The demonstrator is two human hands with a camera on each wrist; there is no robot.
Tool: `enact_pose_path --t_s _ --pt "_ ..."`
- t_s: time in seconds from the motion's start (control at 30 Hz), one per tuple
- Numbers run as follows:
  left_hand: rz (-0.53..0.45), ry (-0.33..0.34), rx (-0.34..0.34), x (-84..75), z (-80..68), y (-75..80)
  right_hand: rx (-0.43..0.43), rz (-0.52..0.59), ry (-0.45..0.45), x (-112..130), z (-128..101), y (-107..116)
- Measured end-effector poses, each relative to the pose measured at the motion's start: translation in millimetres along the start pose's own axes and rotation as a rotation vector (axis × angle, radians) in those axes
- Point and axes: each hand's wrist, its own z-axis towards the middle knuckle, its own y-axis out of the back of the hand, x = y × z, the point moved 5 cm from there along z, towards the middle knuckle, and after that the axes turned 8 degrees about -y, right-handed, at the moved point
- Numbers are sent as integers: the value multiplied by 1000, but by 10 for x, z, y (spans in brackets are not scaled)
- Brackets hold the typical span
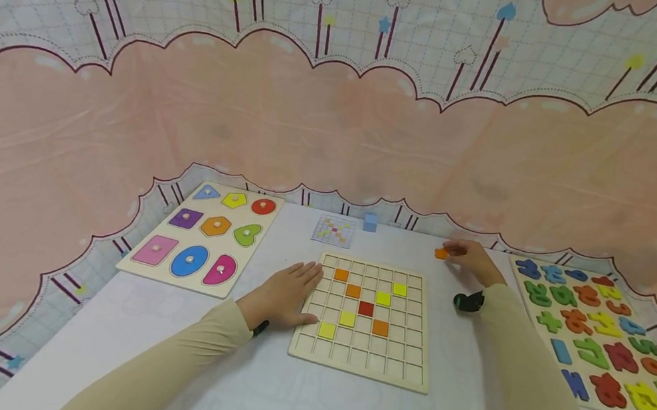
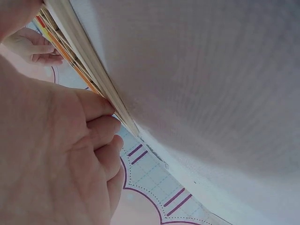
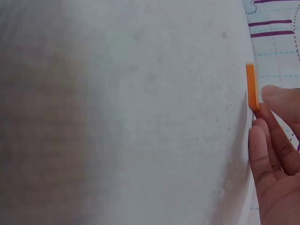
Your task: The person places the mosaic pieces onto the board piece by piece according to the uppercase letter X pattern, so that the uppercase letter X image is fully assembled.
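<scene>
R hand (image 1: 470, 258) fingertips pinch flat orange square tile (image 1: 440, 253), upper right of centre, on white tabletop. L hand (image 1: 286, 293) flat, fingers straight, pressing left edge of wooden grid board (image 1: 362, 352), frame centre; coloured tiles seated inside.

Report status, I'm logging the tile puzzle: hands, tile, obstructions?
Left hand flat on grid board edge. Right hand pinching orange tile off board. Nothing between.
</scene>
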Motion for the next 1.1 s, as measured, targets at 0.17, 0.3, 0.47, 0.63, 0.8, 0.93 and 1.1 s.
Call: enact_pose_path --t_s 0.17,0.3,0.47,0.63,0.8,0.93,1.1 --pt "9 -1 0 6 3 -12 26 -26 -57 14 -3 -16" --pt "0 5 6 9 6 -6 25 -57 -90 44 -13 -24" --pt "-11 2 6 1 2 6 -28 -109 -55 53 9 -26" --pt "-4 2 8 8 6 -5 -29 -128 -43 65 27 -31" --pt "-10 7 9 17 8 -5 14 -137 -72 48 20 -29" --pt "-8 8 14 12 5 -4 31 -140 -56 39 21 -24" --pt "-12 6 12 1 5 -4 31 -150 -58 34 7 -29"
